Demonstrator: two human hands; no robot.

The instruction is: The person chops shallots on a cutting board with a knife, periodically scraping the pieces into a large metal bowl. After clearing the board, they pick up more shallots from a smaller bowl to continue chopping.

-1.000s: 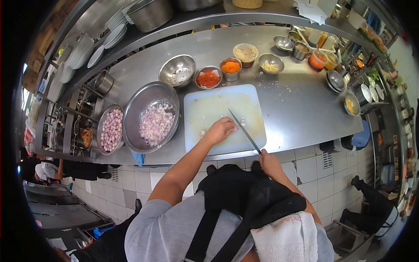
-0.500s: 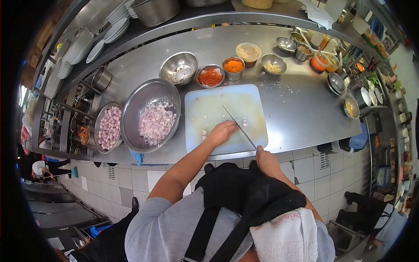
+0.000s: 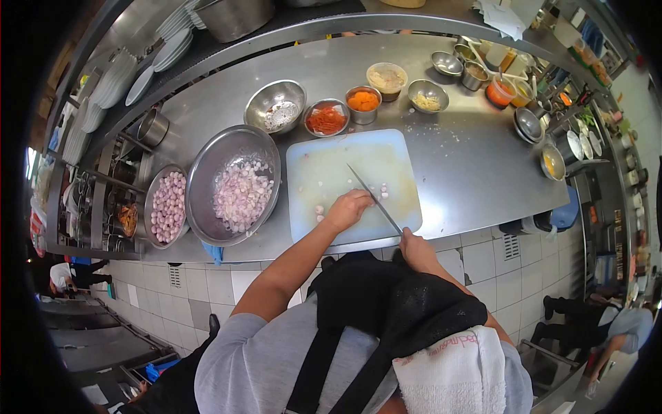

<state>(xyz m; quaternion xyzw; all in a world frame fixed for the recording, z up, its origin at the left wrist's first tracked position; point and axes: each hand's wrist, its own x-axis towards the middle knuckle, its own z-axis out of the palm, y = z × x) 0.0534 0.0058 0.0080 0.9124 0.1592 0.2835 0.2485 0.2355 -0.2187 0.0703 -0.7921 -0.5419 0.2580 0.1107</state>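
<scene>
My right hand [image 3: 416, 247] grips the handle of a long kitchen knife [image 3: 381, 206] at the near edge of a white cutting board [image 3: 314, 162]. The blade slants across the board, its tip pointing away to the left. My left hand [image 3: 350, 209] rests on the board just left of the blade with its fingers curled down; whatever is under the fingertips is hidden. A few small shallot pieces [image 3: 384, 191] lie right of the blade. Peeled shallots [image 3: 319, 212] sit on the board left of my left hand.
Left of the board stand a large steel bowl [image 3: 200, 155] of chopped shallots and a bowl of whole peeled shallots [image 3: 167, 207]. Behind it are bowls of red strips [image 3: 325, 120] and orange pieces [image 3: 363, 101]. A shelf [image 3: 303, 29] runs above; other people are in the background.
The view has shifted slightly. Both hands and the knife keep nearly the same place on the board. One more small piece appears to show beside the blade's right side.
</scene>
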